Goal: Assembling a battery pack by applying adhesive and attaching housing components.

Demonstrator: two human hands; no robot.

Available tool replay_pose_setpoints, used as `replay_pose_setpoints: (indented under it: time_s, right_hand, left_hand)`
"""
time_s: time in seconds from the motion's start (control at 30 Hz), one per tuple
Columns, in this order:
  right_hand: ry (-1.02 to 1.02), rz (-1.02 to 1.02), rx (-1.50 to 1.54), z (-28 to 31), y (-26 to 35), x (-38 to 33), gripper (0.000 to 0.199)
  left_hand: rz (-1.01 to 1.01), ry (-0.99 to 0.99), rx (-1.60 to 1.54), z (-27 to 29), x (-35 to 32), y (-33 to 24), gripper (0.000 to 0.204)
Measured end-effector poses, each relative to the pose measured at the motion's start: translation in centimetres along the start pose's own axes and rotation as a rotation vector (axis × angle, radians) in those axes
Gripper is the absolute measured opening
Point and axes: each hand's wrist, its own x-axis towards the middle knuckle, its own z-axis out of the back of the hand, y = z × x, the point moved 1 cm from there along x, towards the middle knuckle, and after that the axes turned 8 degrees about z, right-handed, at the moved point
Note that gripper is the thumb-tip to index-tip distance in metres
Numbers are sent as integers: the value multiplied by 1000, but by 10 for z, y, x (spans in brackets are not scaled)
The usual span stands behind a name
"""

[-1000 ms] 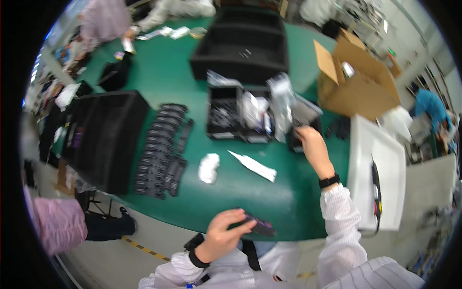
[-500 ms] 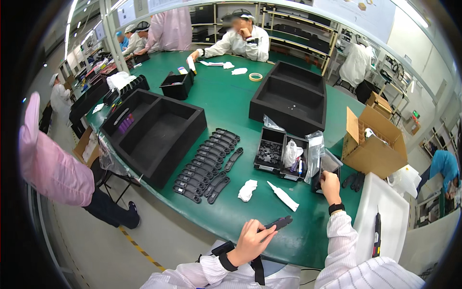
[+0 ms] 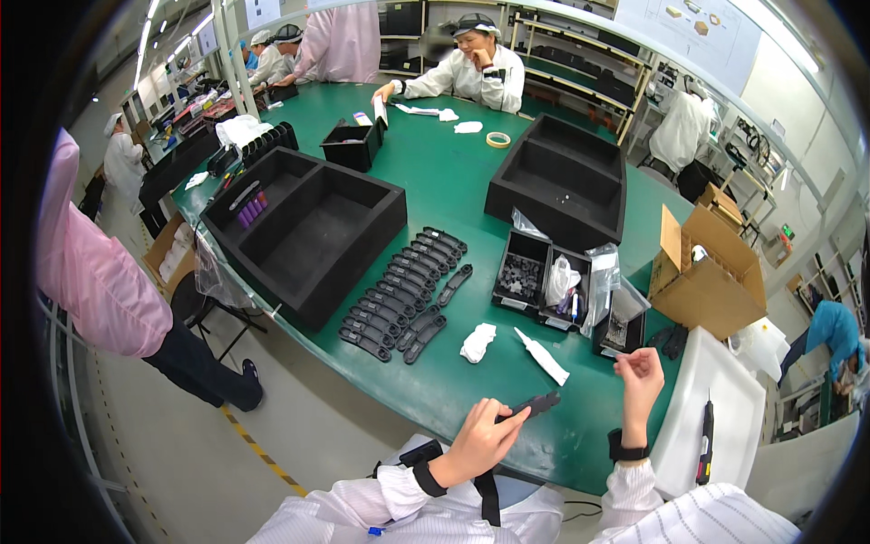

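Note:
My left hand (image 3: 482, 439) grips a dark, curved plastic piece (image 3: 542, 404) near the table's front edge; one end sticks out past my fingers. To its right, my right hand (image 3: 642, 381) is raised with thumb and fingertips pinched together; anything between them is too small to make out. Just beyond that hand stands a small black bin (image 3: 642, 315) with small greyish parts in it. Rows of similar curved black pieces (image 3: 391, 299) lie to the left. A white tube (image 3: 542, 357) and a crumpled white cloth (image 3: 478, 344) rest between the rows and my hands.
Two large black divided trays (image 3: 362, 238) (image 3: 555, 195) stand farther back. Small black boxes (image 3: 523, 272) hold dark parts and a white wad. At right are an open carton (image 3: 711, 290) and a white tray (image 3: 739, 399) with a pen-shaped screwdriver (image 3: 707, 440). A co-worker (image 3: 471, 72) sits opposite.
My right hand has drawn back from the small bin toward me, fingers pinched. My left hand keeps hold of the dark piece. The whole view has shifted slightly.

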Motion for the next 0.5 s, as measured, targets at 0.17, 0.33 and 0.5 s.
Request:
replay_pose_setpoints:
  time_s: [0.17,0.33,0.5]
  right_hand:
    - [33,-280,390,-3,34,-59,8]
    - [38,-475,512,-30,37,-108,15]
    - [15,-472,374,-47,11,-153,12]
  left_hand:
    - [2,47,-18,-4,5,1,38]
    - [27,17,22,-5,6,1,39]
    - [21,21,24,-7,7,0,41]
